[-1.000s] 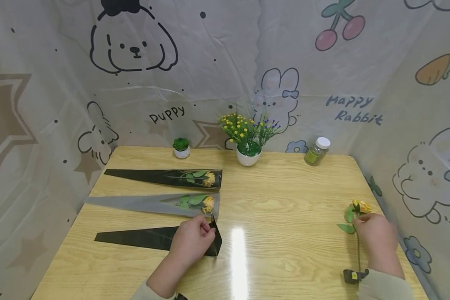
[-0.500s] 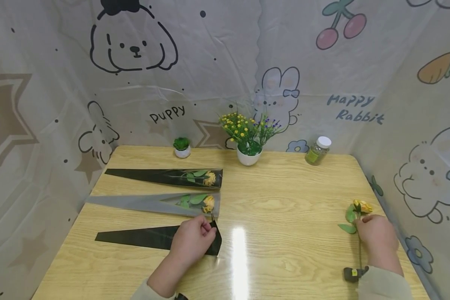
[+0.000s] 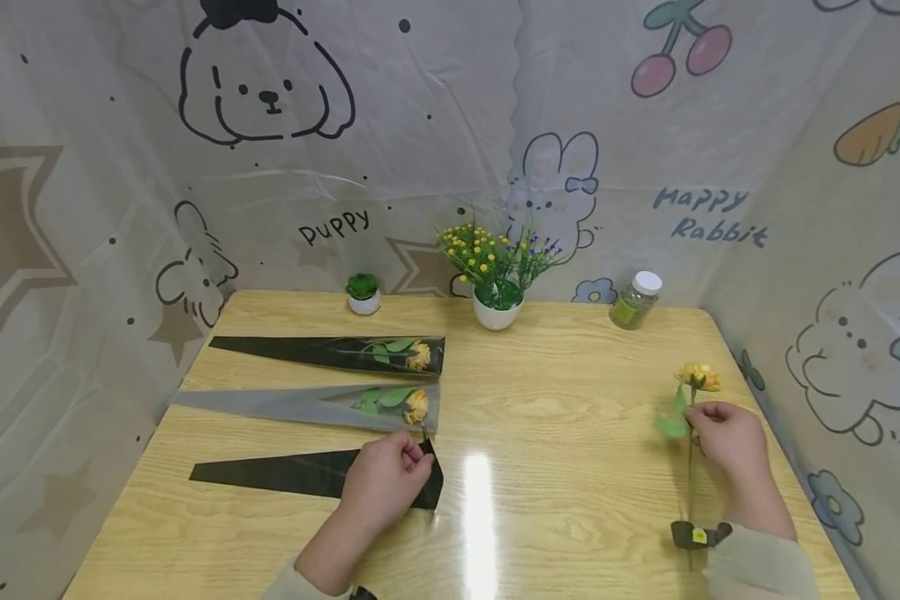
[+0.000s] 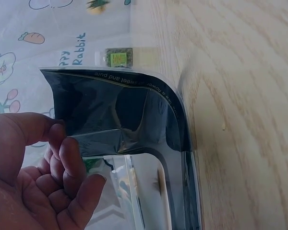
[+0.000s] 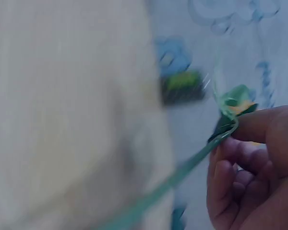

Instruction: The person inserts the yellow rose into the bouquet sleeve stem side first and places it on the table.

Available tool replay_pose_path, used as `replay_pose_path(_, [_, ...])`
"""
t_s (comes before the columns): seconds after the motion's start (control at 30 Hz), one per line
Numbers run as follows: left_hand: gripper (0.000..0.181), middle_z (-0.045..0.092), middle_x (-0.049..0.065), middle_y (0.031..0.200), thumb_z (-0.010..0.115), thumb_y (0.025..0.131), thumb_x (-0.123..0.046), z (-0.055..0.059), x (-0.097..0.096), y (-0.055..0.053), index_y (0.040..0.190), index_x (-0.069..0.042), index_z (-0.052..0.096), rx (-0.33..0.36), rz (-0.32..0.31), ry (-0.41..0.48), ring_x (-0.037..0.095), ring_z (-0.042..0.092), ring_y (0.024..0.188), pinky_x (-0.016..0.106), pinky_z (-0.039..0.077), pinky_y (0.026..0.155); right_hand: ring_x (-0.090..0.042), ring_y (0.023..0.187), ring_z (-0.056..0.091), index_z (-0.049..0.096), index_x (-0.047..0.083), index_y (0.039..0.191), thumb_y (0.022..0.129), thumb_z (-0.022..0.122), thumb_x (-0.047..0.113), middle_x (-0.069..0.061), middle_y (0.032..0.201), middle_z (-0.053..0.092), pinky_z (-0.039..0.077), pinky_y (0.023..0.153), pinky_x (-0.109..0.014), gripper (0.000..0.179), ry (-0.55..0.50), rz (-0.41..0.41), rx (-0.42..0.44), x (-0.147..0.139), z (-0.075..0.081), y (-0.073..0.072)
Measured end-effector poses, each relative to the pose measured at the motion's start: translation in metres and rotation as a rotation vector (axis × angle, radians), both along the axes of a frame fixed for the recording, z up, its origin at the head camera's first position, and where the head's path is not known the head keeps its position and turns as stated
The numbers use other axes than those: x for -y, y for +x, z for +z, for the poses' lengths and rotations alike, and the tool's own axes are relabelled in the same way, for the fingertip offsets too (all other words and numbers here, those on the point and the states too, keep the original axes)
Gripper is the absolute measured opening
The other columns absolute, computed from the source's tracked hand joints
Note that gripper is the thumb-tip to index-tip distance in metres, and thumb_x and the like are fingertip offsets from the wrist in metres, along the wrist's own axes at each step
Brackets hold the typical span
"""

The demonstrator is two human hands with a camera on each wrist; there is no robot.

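My left hand (image 3: 386, 475) pinches the upper edge of a black flower sleeve (image 3: 270, 477), a long tapering wrap lying on the table with its wide end to the right. In the left wrist view the mouth of the sleeve (image 4: 93, 103) gapes, its edge between thumb and finger. At the right side of the table, my right hand (image 3: 731, 437) grips a yellow artificial rose (image 3: 697, 377) by the stem, just below the bloom. The right wrist view shows the green stem (image 5: 175, 177) slanting down from the fingertips, blurred; the bloom is partly hidden there.
Above the held sleeve lie a grey sleeve (image 3: 262, 405) and another black sleeve (image 3: 285, 352), each with a yellow rose inside. Along the back edge stand a small succulent pot (image 3: 363, 304), a white pot of flowers (image 3: 498, 317) and a white-lidded jar (image 3: 633, 304).
My right hand has moved left and away from me, raising the rose, whose bloom now stands higher and the stem shows longer. My left hand keeps its place on the sleeve.
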State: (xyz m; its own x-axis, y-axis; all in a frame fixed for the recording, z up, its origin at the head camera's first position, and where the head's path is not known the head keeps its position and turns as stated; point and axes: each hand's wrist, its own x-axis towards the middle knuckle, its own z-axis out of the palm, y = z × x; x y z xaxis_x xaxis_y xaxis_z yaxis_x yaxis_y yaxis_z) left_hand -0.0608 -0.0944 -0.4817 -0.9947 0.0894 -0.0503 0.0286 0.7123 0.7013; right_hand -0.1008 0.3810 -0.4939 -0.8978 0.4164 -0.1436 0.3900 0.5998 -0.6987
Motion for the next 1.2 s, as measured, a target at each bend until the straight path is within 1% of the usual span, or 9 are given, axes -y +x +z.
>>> replay_pose_path(0.1, [0.019, 0.058, -0.010, 0.068, 0.076, 0.096, -0.024, 0.001, -0.001, 0.000, 0.082, -0.017, 0.065, -0.005, 0.001, -0.001, 0.007, 0.053, 0.060, 0.031, 0.045, 0.056, -0.010, 0.067, 0.065, 0.065, -0.010, 0.125, 0.108, 0.061, 0.021, -0.001, 0.086, 0.069, 0.057, 0.058, -0.026, 0.036, -0.139, -0.009, -0.153, 0.027, 0.022, -0.005])
replay_pose_path(0.2, [0.019, 0.058, -0.010, 0.068, 0.076, 0.096, -0.023, 0.000, -0.001, 0.001, 0.082, -0.017, 0.064, -0.004, 0.004, -0.009, 0.007, 0.053, 0.060, 0.031, 0.046, 0.057, -0.005, 0.061, 0.064, 0.067, -0.007, 0.115, 0.106, 0.064, 0.013, 0.011, 0.077, 0.067, 0.057, 0.057, -0.022, 0.022, -0.272, -0.008, -0.321, 0.057, 0.043, -0.007])
replay_pose_path(0.37, [0.018, 0.059, -0.011, 0.069, 0.076, 0.096, -0.024, 0.000, -0.001, 0.001, 0.084, -0.017, 0.065, -0.008, 0.000, -0.007, 0.006, 0.054, 0.061, 0.030, 0.046, 0.057, -0.006, 0.060, 0.069, 0.071, -0.005, 0.098, 0.103, 0.062, -0.003, 0.005, 0.078, 0.072, 0.058, 0.058, -0.020, 0.011, -0.473, 0.052, -0.644, 0.109, 0.067, -0.003])
replay_pose_path(0.47, [0.018, 0.059, -0.011, 0.070, 0.076, 0.097, -0.025, 0.000, -0.002, 0.001, 0.084, -0.017, 0.065, -0.011, -0.006, -0.002, 0.006, 0.054, 0.061, 0.030, 0.046, 0.056, -0.008, 0.067, 0.072, 0.069, -0.012, 0.098, 0.101, 0.060, -0.011, 0.000, 0.086, 0.074, 0.060, 0.062, -0.022, 0.009, -0.614, 0.181, -0.824, 0.138, 0.075, 0.004])
replay_pose_path(0.63, [0.019, 0.059, -0.010, 0.069, 0.076, 0.097, -0.025, 0.000, -0.002, 0.001, 0.084, -0.017, 0.065, -0.004, -0.007, -0.005, 0.007, 0.054, 0.061, 0.031, 0.047, 0.057, -0.014, 0.081, 0.074, 0.066, -0.018, 0.104, 0.098, 0.061, -0.017, -0.006, 0.098, 0.074, 0.061, 0.070, -0.026, 0.007, -0.805, 0.514, -1.056, 0.176, 0.080, 0.016])
replay_pose_path(0.73, [0.019, 0.059, -0.010, 0.070, 0.077, 0.097, -0.025, 0.000, -0.002, 0.001, 0.083, -0.017, 0.065, 0.001, -0.005, -0.006, 0.007, 0.054, 0.061, 0.031, 0.047, 0.057, -0.017, 0.086, 0.074, 0.069, -0.015, 0.106, 0.098, 0.065, -0.013, -0.008, 0.103, 0.075, 0.062, 0.073, -0.027, 0.009, -0.832, 0.658, -1.116, 0.194, 0.080, 0.020])
replay_pose_path(0.83, [0.019, 0.059, -0.010, 0.070, 0.077, 0.096, -0.024, 0.000, -0.002, 0.001, 0.083, -0.017, 0.065, 0.000, -0.003, -0.008, 0.007, 0.054, 0.062, 0.031, 0.047, 0.058, -0.016, 0.089, 0.073, 0.072, -0.011, 0.107, 0.098, 0.068, -0.009, -0.008, 0.106, 0.075, 0.061, 0.075, -0.027, 0.010, -0.824, 0.716, -1.116, 0.207, 0.076, 0.022])
replay_pose_path(1.0, [0.018, 0.059, -0.010, 0.070, 0.077, 0.096, -0.023, -0.001, -0.003, 0.001, 0.083, -0.017, 0.065, -0.002, 0.001, -0.008, 0.007, 0.054, 0.062, 0.032, 0.047, 0.058, -0.016, 0.090, 0.072, 0.073, -0.008, 0.106, 0.097, 0.069, -0.009, -0.008, 0.107, 0.074, 0.061, 0.076, -0.027, 0.010, -0.805, 0.722, -1.101, 0.218, 0.070, 0.025])
replay_pose_path(1.2, [0.019, 0.059, -0.010, 0.070, 0.077, 0.096, -0.023, -0.002, -0.002, 0.000, 0.082, -0.017, 0.065, -0.001, 0.005, -0.004, 0.008, 0.054, 0.062, 0.032, 0.047, 0.059, -0.019, 0.091, 0.071, 0.074, -0.009, 0.107, 0.096, 0.070, -0.011, -0.011, 0.109, 0.072, 0.061, 0.073, -0.027, 0.012, -0.852, 0.707, -1.201, 0.218, 0.074, 0.027])
